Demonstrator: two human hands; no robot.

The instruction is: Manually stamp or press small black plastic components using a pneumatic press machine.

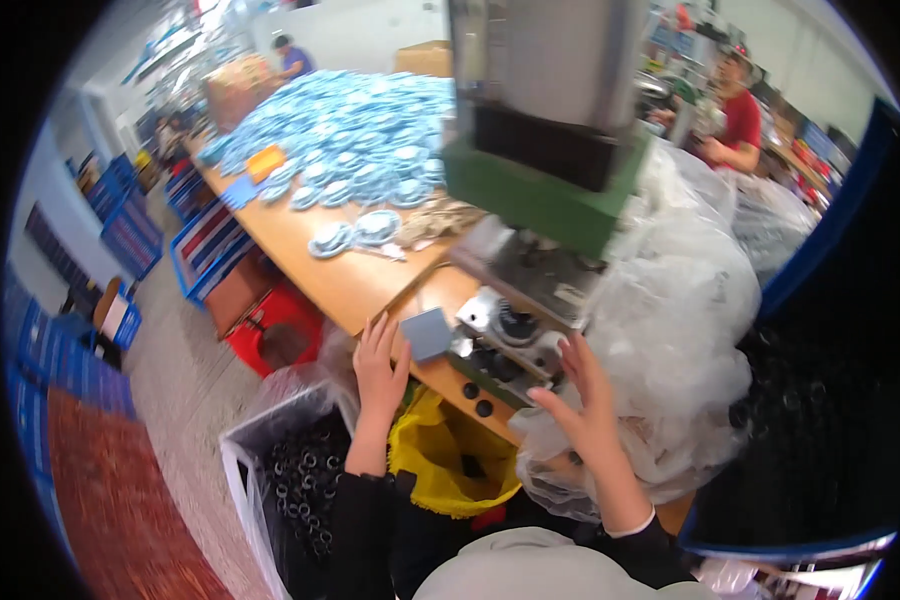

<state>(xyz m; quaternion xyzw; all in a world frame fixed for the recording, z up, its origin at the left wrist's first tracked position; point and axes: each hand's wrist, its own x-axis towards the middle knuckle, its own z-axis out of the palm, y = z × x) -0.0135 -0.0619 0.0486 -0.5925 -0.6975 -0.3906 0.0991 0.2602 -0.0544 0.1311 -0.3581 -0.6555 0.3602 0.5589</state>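
Observation:
My left hand (377,368) is held over the table edge with its fingers stretched out and nothing in them. Right beside its fingertips is a grey square block or pad (427,334). My right hand (585,400), thumb and fingers apart, hovers by the front right of a press's base and is empty too. Between the hands sits a metal fixture (478,310) with a black round part (516,325) in it. Above it hangs the green press head (540,190). Two small black round pieces (477,400) lie on the wood near the front edge.
Light-blue coiled items (355,115) are heaped across the wooden table (355,285). Below stand a yellow sack (420,450), a white bin (240,470) of black rings and a red bin (315,335). Clear plastic bags (680,310) crowd the right. Other people work farther off.

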